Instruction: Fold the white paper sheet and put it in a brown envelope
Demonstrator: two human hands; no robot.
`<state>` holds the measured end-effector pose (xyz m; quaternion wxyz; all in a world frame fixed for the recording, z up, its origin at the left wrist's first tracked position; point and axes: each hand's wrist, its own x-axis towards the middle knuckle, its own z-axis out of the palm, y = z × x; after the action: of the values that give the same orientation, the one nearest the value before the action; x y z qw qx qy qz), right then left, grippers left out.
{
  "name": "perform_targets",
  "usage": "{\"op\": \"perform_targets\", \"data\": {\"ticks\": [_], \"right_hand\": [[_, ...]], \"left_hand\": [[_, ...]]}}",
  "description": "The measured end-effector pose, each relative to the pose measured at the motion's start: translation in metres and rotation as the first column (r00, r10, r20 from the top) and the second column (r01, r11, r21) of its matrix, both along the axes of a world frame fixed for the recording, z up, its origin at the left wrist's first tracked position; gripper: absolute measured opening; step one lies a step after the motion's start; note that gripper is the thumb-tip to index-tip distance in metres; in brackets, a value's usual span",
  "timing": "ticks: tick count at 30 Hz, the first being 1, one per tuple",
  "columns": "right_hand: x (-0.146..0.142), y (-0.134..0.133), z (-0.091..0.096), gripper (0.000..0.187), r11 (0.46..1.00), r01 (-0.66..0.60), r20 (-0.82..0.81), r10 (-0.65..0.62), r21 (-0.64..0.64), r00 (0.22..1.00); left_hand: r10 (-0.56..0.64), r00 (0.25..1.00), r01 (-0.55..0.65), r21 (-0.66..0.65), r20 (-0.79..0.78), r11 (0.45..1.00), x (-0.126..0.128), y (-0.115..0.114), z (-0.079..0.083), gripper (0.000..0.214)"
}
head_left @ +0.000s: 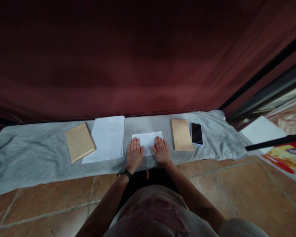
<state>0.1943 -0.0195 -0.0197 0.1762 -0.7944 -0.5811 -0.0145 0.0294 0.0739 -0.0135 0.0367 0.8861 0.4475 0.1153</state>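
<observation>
"White sheet (148,140), the small piece: where does it lie?"

"On the grey cloth (27,158), straight in front of the person, between 2 hands."

"How are those hands set?"

"Flat, palms down, fingers straight. The left hand (135,152) covers part of the sheet's left edge, the right hand (162,151) part of its right edge. Neither is clamped on anything, and they lie apart from each other, with white paper showing between them."

"Which edges can you make out?"

"The far edge, just beyond the fingertips, and a stretch of the near edge between the palms."

"What about room at the sides?"

"Tight. On the left, a narrow strip of cloth, then the larger white papers (108,138); the left brown block (80,143) overlaps their left edge. On the right, another narrow strip, then the right brown block (182,135) and the phone (196,133). Those last 2 sit so close that I can't tell whether they touch."

"And ahead?"

"More cloth, up to its far edge, with a dark red surface (138,82) beyond. Past the phone, wrinkled cloth runs to the right end. Toward the body, the forearms cross the near edge; a black watch (125,172) circles the left wrist."
</observation>
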Motion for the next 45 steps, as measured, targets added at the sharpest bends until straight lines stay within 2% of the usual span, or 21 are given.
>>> {"op": "perform_targets", "data": {"ticks": [16,23,28,31,34,39,45], "right_hand": [[0.009,-0.011,-0.003,0.062,0.993,0.121,0.015,-0.121,-0.009,0.993],[0.008,-0.011,0.004,0.062,0.984,0.178,-0.005,-0.179,-0.001,0.984],[0.002,0.003,0.014,0.057,0.999,0.034,-0.027,-0.033,0.016,0.999],[-0.003,0.018,0.018,0.055,0.999,-0.054,-0.045,0.054,0.001,0.998],[-0.006,0.032,0.019,0.053,0.994,-0.109,-0.059,0.108,-0.018,0.992],[-0.009,0.041,0.014,0.051,0.991,-0.130,-0.067,0.127,-0.036,0.990],[-0.005,0.042,0.013,0.050,0.994,-0.098,-0.054,0.095,-0.044,0.994]], "left_hand": [[0.087,0.992,-0.087,-0.005,0.090,0.996,-0.006,-0.002,-0.002,0.061],[0.086,0.989,-0.085,-0.014,0.118,0.996,-0.003,-0.003,0.002,0.060],[-0.045,0.995,0.045,0.005,0.090,0.999,0.015,-0.003,0.008,0.060],[-0.136,0.990,0.137,-0.026,0.044,0.990,0.028,0.001,0.009,0.060],[-0.180,0.984,0.180,-0.057,0.009,0.982,0.036,0.007,0.007,0.061],[-0.242,0.969,0.238,-0.074,-0.054,0.968,0.037,0.012,0.007,0.061],[-0.258,0.965,0.256,-0.042,-0.052,0.966,0.034,0.016,0.007,0.059]]}}
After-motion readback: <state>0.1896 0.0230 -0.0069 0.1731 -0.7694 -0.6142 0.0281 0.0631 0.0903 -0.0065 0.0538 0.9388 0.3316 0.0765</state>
